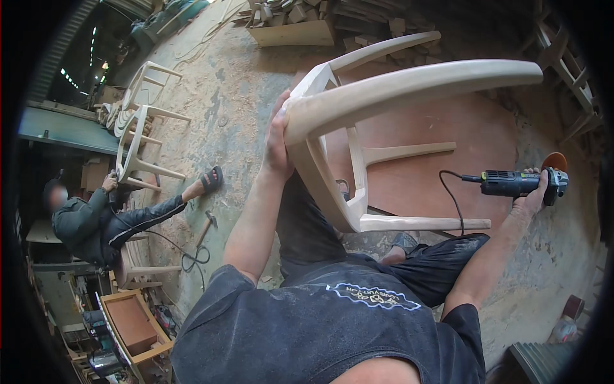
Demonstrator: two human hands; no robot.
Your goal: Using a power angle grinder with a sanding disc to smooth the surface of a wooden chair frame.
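Note:
An unpainted pale wooden chair frame [409, 89] is tilted on its side in front of me, with two legs pointing right. My left hand [277, 137] is closed around its left end, near the joint of the curved rail. Out to the right, my right hand [532, 195] grips a dark corded angle grinder [505, 183] near its head. The grinder carries an orange disc [555, 160], held apart from the chair. Its black cord [456, 201] hangs in a loop by a chair leg.
A reddish-brown board [480, 137] lies beneath the chair. On the left, a seated co-worker [89, 221] handles another chair frame [133, 144]. A hammer [206, 226] and black cord lie on the dusty floor. Wood offcuts fill a box [294, 34] at the back.

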